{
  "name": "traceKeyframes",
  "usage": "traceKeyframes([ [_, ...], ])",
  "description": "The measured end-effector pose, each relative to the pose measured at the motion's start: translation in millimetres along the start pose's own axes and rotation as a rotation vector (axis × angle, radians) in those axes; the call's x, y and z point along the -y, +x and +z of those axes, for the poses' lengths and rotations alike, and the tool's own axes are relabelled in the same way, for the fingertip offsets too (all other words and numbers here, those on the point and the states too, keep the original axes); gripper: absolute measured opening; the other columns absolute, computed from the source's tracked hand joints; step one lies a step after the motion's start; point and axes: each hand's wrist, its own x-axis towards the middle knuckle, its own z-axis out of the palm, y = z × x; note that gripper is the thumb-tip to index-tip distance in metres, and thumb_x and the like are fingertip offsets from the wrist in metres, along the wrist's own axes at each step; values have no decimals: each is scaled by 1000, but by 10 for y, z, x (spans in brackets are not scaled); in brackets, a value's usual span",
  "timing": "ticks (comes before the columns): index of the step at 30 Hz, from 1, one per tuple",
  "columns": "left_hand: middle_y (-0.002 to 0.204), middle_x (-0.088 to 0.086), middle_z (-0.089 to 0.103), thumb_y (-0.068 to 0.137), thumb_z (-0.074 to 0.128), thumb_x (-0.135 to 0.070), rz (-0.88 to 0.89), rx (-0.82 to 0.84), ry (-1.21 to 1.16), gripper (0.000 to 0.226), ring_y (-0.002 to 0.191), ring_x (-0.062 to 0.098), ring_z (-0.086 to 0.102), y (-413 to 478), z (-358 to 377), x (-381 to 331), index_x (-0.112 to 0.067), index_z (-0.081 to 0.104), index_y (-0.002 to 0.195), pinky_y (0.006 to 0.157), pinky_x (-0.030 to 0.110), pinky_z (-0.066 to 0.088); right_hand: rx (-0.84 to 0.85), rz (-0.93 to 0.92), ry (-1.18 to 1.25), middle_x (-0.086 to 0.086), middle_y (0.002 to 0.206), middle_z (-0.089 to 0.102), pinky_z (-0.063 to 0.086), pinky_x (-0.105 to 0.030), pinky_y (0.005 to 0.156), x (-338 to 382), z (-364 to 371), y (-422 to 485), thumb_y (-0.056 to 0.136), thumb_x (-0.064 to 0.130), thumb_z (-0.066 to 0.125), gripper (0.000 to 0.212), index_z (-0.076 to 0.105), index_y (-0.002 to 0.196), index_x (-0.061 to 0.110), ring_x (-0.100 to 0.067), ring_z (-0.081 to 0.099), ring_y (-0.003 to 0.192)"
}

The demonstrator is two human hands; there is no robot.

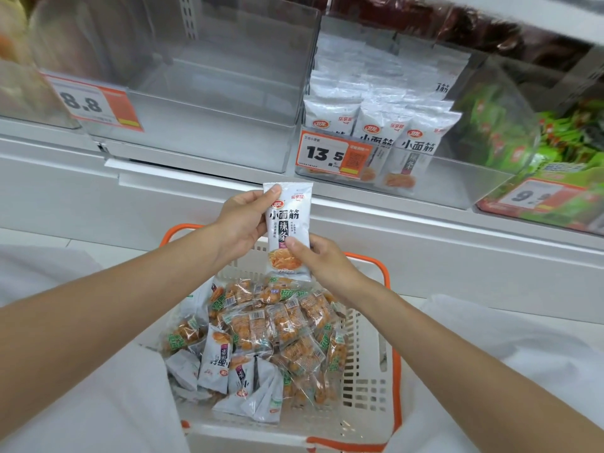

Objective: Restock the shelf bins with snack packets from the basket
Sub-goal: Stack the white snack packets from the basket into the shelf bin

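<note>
Snack packet [289,220], one, between left hand [242,225], right hand [323,261]

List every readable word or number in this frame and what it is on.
"小面筋", "辣条": held packet
"小面筋": shelf-bin packets
"13.5": middle price tag
"8.8": left price tag
"9.": right price tag, remainder blurred
Small print everywhere: too blurred to read.

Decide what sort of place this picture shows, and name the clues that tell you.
Most likely a shop's snack aisle: orange price tags on clear shelf bins, rows of identical packets, and a shopping basket of stock.
</note>
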Motion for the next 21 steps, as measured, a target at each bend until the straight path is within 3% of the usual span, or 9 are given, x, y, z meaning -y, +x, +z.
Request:
traceKeyframes([
  [1,84,8,71,91,66,-20,4,6,-3,12,67,14,69,-11,29,-21,-8,61,90,61,25,59,-9,2,-5,8,114,67,43,-9,66,18,-39,-3,98,39,54,36,61,127,20,8,61,79],
  [3,84,9,72,90,67,-20,19,12,10,13,69,15,70,-55,123,-70,-8,61,90,63,26,59,-26,-6,-24,4,114,69,48,-14,74,73,-132,-30,97,33,57,34,63,125,16,-1,65,88],
  [5,85,10,73,89,68,-19,39,25,6,13,73,17,71,-127,284,-144,-7,62,89,65,27,60,-71,-29,6,-2,114,71,55,-23,83,135,-273,-61,92,20,66,34,62,124,10,-14,69,98],
  [7,87,11,73,89,68,-18,75,69,-3,12,74,19,70,-204,513,-250,-6,63,87,69,29,61,-153,-62,21,-10,113,71,58,-28,82,245,-459,-114,87,6,70,38,59,123,5,-20,71,95],
  [10,89,14,71,90,68,-19,190,146,50,15,78,25,68,-291,923,-450,-8,64,82,83,43,57,-256,-143,24,-12,105,71,58,-22,71,468,-798,-240,85,-5,67,34,59,118,0,-12,71,79],
  [13,96,14,74,89,69,-31,332,213,151,25,90,31,70,-372,1335,-691,-6,69,92,89,49,55,-359,-212,35,-5,93,70,53,-15,64,684,-1188,-370,85,-10,64,30,60,113,2,0,69,69],
  [17,102,4,72,95,59,-31,646,195,426,25,97,21,68,-334,1780,-966,-10,67,105,93,38,53,-540,-291,21,-9,102,71,56,-22,73,872,-1766,-439,84,-9,67,30,61,112,3,-7,70,79],
  [19,107,1,69,98,54,-23,823,166,706,20,97,14,63,-249,1938,-1061,-13,66,111,93,27,48,-628,-324,24,-6,98,71,54,-17,68,939,-2038,-462,84,-10,66,30,61,109,6,-1,70,74],
  [21,119,0,66,98,50,-15,868,168,918,25,106,13,59,-148,2073,-1135,-14,64,119,94,23,44,-707,-327,-1,0,96,70,52,-12,64,955,-2271,-456,85,-11,64,30,59,108,8,5,68,71],
])
